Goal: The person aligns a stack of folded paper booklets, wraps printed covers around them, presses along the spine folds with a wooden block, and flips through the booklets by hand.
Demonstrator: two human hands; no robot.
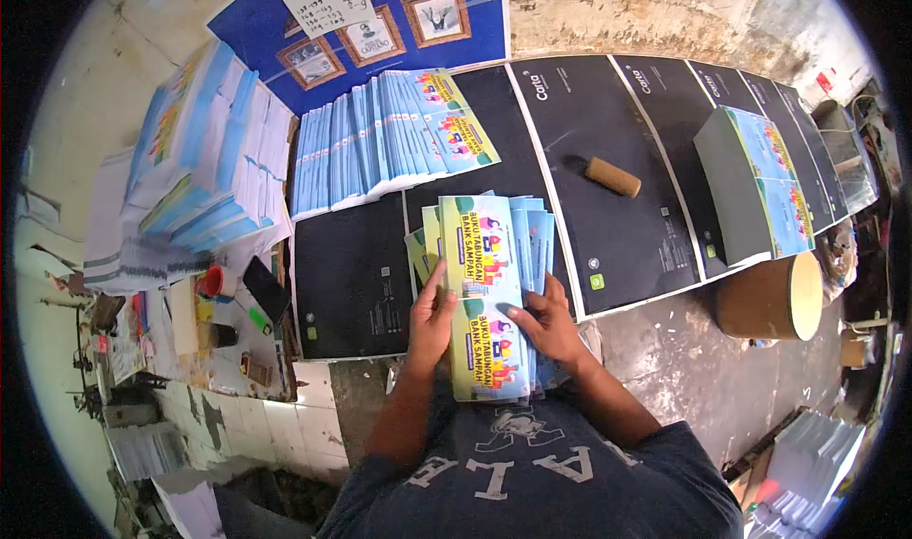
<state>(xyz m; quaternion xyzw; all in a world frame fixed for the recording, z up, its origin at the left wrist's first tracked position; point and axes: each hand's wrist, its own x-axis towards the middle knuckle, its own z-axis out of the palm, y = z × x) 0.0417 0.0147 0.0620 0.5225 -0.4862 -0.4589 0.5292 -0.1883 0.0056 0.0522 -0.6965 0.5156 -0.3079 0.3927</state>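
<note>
In the head view, a small stack of printed booklets (486, 297) is held between my two hands, just in front of my chest. The top cover is yellow and blue and reads "Buku Tabungan Bank Sampah", printed twice. Edges of more booklets fan out beneath it on both sides. My left hand (434, 321) grips the left edge, thumb along the cover. My right hand (548, 322) clasps the right edge with its thumb on top; some of its fingers are hidden under the booklets. Beyond my hands, a fanned row of the same booklets (380, 140) lies on the black table.
On the black table (579, 112) lie a brown cylinder (614, 177) and, at right, a tall booklet stack (750, 183). Piled paper (204, 159) stands at left, above a cluttered side table with a red cup (217, 281). A brown drum (769, 297) stands beside the table's right edge.
</note>
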